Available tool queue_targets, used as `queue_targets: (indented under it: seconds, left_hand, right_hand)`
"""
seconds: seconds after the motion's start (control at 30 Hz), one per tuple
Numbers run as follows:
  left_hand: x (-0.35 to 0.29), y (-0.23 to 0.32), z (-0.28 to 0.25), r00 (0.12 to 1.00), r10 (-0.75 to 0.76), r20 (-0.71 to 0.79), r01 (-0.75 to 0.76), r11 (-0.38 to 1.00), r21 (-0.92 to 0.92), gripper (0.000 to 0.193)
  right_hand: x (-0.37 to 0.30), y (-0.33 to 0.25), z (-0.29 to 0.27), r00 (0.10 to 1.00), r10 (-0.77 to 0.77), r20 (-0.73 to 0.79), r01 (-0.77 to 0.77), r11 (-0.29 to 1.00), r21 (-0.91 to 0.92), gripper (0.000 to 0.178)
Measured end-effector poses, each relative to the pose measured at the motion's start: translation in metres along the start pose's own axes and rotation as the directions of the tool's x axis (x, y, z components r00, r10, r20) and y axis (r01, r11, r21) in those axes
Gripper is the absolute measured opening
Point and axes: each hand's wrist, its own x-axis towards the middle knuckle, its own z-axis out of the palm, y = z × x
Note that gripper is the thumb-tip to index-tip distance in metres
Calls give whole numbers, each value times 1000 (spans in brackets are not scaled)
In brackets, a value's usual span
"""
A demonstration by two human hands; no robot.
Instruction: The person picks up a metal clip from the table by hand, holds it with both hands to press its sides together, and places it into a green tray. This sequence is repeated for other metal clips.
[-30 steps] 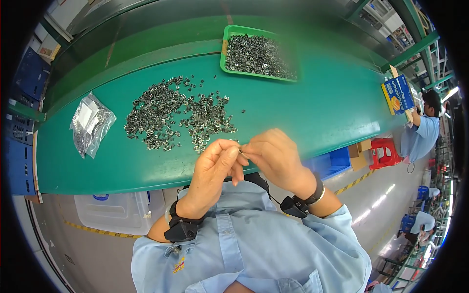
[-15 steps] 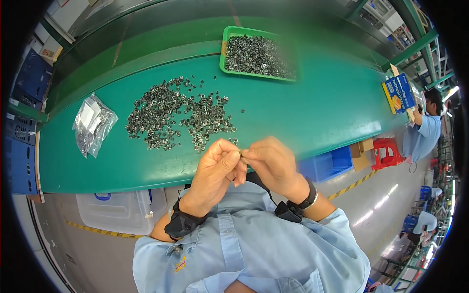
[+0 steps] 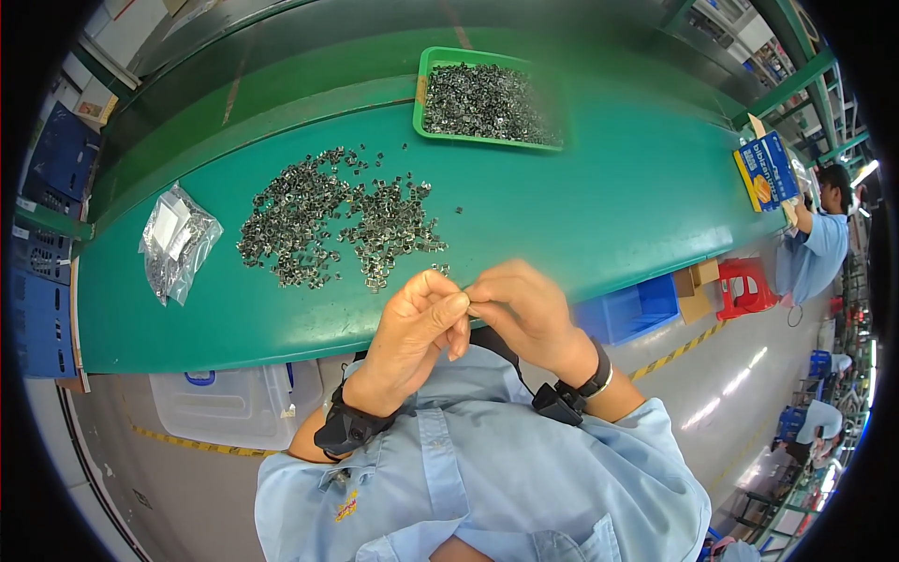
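Note:
My left hand [image 3: 409,330] and my right hand [image 3: 526,317] meet fingertip to fingertip just over the table's near edge. Thumbs and index fingers on both are pinched together. Whatever sits between them is tiny and mostly covered by the fingers, so I cannot make it out. Beyond my hands, a larger heap of small shiny metal parts [image 3: 292,211] lies on the green table [image 3: 562,211]. A smaller heap of similar metal parts [image 3: 389,229] adjoins its right side, its near end close to my left fingers.
A green tray [image 3: 487,143] full of small metal parts stands at the back. A clear plastic bag [image 3: 178,245] of parts lies at left. Below the table are a blue bin [image 3: 627,314], a red stool [image 3: 746,288] and a clear lidded box [image 3: 220,407]. A co-worker [image 3: 817,245] works at far right.
My hands stay pinched together in nearly the same place, with only a slight shift of the fingers. The whole view has moved a little; the heaps look unchanged.

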Motion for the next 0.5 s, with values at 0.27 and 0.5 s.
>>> queue_targets:
  seconds: [0.27, 0.5]
  left_hand:
    - [-5, 4, 10, 999, -37, 38, 45, 968, -248, 15]
    - [-5, 0, 4, 996, -38, 79, 59, 954, -295, 15]
  right_hand:
    - [0, -3, 7, 994, 20, -107, -4, 990, 142, 19]
    - [1, -3, 8, 997, -5, -73, 14, 992, 122, 18]
